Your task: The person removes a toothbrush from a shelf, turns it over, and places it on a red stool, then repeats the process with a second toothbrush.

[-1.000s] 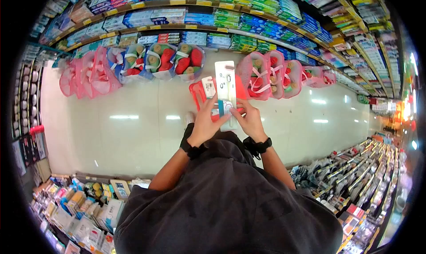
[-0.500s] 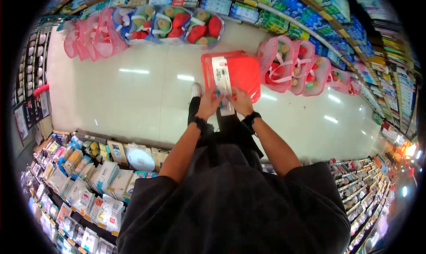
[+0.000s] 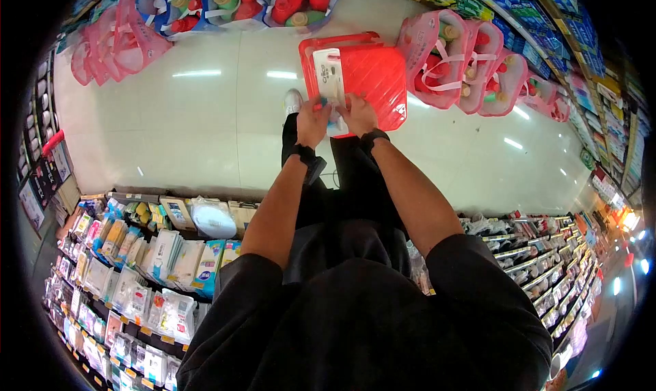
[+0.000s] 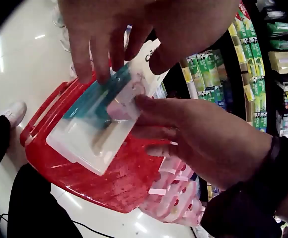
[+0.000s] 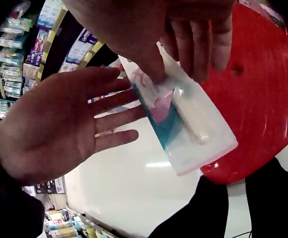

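Here, both hands hold 1 blister pack (image 3: 329, 83) flat above the red basket (image 3: 372, 76), which stands on the aisle floor (image 3: 205, 117) by the person's feet. The right hand (image 5: 183, 29) pinches the pack's upper end, thumb beneath and fingers curled over its face, so it carries the weight. The left hand (image 5: 59, 129) has its fingers straight and spread, tips touching the pack's edge, evidently to steady it. Pink bags (image 3: 471, 70) line the shelf base nearby.

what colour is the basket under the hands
Red, a bright translucent plastic. The right wrist view shows it best, beneath the packet.
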`<state>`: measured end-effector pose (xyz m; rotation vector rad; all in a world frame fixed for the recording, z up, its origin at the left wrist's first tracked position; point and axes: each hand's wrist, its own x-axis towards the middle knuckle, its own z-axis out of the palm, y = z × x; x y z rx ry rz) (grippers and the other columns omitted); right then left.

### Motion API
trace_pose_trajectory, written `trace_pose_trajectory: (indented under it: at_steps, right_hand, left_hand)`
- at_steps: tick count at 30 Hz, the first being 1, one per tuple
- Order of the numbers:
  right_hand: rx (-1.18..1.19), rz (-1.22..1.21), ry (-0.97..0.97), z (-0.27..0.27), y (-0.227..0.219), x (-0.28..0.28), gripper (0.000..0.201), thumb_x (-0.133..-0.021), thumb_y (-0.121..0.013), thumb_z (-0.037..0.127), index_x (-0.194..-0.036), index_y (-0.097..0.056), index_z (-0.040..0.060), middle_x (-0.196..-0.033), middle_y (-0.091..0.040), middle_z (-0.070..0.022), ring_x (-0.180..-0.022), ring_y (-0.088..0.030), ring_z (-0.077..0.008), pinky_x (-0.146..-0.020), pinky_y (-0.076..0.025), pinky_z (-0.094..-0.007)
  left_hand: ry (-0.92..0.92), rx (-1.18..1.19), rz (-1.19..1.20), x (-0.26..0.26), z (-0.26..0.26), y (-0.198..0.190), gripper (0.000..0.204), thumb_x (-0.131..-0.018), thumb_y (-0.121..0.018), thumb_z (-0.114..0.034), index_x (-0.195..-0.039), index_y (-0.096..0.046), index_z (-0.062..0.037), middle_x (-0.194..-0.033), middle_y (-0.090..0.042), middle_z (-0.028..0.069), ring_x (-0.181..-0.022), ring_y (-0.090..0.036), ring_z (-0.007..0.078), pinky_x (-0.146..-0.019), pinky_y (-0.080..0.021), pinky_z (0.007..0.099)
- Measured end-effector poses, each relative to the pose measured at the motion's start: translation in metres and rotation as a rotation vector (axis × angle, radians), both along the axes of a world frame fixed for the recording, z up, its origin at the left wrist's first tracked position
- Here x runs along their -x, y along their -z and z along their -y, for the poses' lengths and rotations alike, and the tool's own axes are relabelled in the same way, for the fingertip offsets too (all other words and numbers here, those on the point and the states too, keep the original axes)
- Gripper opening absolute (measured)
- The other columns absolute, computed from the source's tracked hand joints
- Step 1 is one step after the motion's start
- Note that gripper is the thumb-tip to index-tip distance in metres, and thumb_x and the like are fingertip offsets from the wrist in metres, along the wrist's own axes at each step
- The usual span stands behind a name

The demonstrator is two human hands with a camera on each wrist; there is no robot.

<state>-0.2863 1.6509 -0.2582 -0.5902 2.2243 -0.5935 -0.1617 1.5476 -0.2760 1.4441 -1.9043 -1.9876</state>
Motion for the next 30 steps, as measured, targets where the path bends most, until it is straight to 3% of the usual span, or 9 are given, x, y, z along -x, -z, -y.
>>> trace_pose_trajectory:
  at_steps: [4,7,10,13,16,22,25,28,30]
  right_hand:
    - [0.072,-0.026,0.024,0.002,0.015,-0.001,0.036,-0.088,-0.073,0.029,-0.113,-0.065,0.0054,-0.094,-0.073,-0.0185,-0.089,-0.071,-0.0365,-0.078,-0.057,-0.0452]
    - [0.031,0.031,0.1,0.003,0.016,-0.004,0.035,-0.088,-0.073,0.029,-0.112,-0.065,0.0048,-0.094,-0.073,-0.0179,-0.09,-0.071,-0.0359,-0.078,-0.057,-0.0441]
    - [0.007,-0.001,0.108,0.002,0.017,-0.004,0.034,-0.087,-0.073,0.028,-0.111,-0.066,0.0045,-0.096,-0.073,-0.0181,-0.091,-0.071,-0.0357,-0.079,-0.057,-0.0436]
    - [0.045,0.011,0.119,0.001,0.018,-0.004,0.034,-0.087,-0.073,0.028,-0.111,-0.067,0.0044,-0.098,-0.073,-0.0184,-0.091,-0.071,-0.0357,-0.079,-0.057,-0.0438]
    - [0.078,0.021,0.146,0.001,0.016,-0.005,0.034,-0.087,-0.073,0.028,-0.11,-0.068,0.0045,-0.098,-0.073,-0.0187,-0.091,-0.072,-0.0355,-0.079,-0.057,-0.044]
    - [0.084,-0.029,0.133,0.0,0.022,-0.006,0.036,-0.086,-0.074,0.029,-0.112,-0.068,0.0048,-0.097,-0.074,-0.0179,-0.091,-0.072,-0.0349,-0.079,-0.056,-0.0438]
    - [0.031,-0.002,0.143,0.002,0.021,-0.006,0.037,-0.086,-0.074,0.029,-0.113,-0.068,0.0044,-0.098,-0.073,-0.0179,-0.092,-0.072,-0.0347,-0.079,-0.056,-0.0437]
    - [0.014,0.108,0.158,0.005,0.012,-0.003,0.042,-0.089,-0.07,0.032,-0.118,-0.063,0.0018,-0.106,-0.071,-0.0207,-0.1,-0.068,-0.0375,-0.09,-0.053,-0.0473]
    - [0.01,0.099,0.153,0.008,0.007,-0.004,0.041,-0.089,-0.069,0.031,-0.117,-0.063,0.0018,-0.108,-0.07,-0.021,-0.1,-0.068,-0.0376,-0.09,-0.053,-0.0473]
  left_hand:
    - [0.051,0.062,0.039,-0.001,0.0,0.017,0.056,-0.096,-0.069,-0.019,-0.14,-0.05,0.0081,-0.122,-0.067,0.0176,-0.101,-0.068,0.0181,-0.083,-0.054,0.0291]
    - [-0.011,-0.044,0.037,0.003,-0.002,0.009,0.055,-0.096,-0.069,-0.018,-0.139,-0.05,0.0096,-0.121,-0.067,0.0174,-0.102,-0.068,0.0185,-0.085,-0.055,0.0293]
    - [-0.016,0.075,0.045,0.004,-0.008,0.016,0.05,-0.091,-0.071,-0.031,-0.126,-0.063,0.0034,-0.119,-0.066,0.0217,-0.104,-0.069,0.0321,-0.088,-0.055,0.0383]
    - [-0.007,0.1,0.054,0.001,-0.011,0.023,0.05,-0.09,-0.07,-0.031,-0.124,-0.063,0.004,-0.116,-0.067,0.0226,-0.105,-0.069,0.0329,-0.089,-0.055,0.0392]
    - [0.063,0.131,0.068,-0.001,-0.01,0.028,0.054,-0.095,-0.069,-0.02,-0.137,-0.051,0.0087,-0.118,-0.069,0.0185,-0.101,-0.07,0.0209,-0.085,-0.055,0.0303]
    - [0.095,0.174,0.07,0.0,-0.008,0.018,0.052,-0.095,-0.07,-0.019,-0.136,-0.053,0.0072,-0.116,-0.069,0.0182,-0.097,-0.07,0.0198,-0.082,-0.056,0.0307]
    - [0.023,0.124,0.058,0.0,-0.011,0.019,0.051,-0.094,-0.071,-0.019,-0.134,-0.054,0.0076,-0.113,-0.069,0.0181,-0.096,-0.07,0.0201,-0.083,-0.056,0.0308]
    - [0.019,0.152,0.044,0.0,-0.01,0.021,0.05,-0.094,-0.072,-0.02,-0.133,-0.056,0.0065,-0.111,-0.07,0.0186,-0.095,-0.07,0.021,-0.083,-0.056,0.0313]
    - [0.027,0.154,0.051,0.0,-0.009,0.012,0.048,-0.094,-0.072,-0.02,-0.133,-0.057,0.0052,-0.109,-0.07,0.0177,-0.094,-0.07,0.0203,-0.082,-0.056,0.0318]
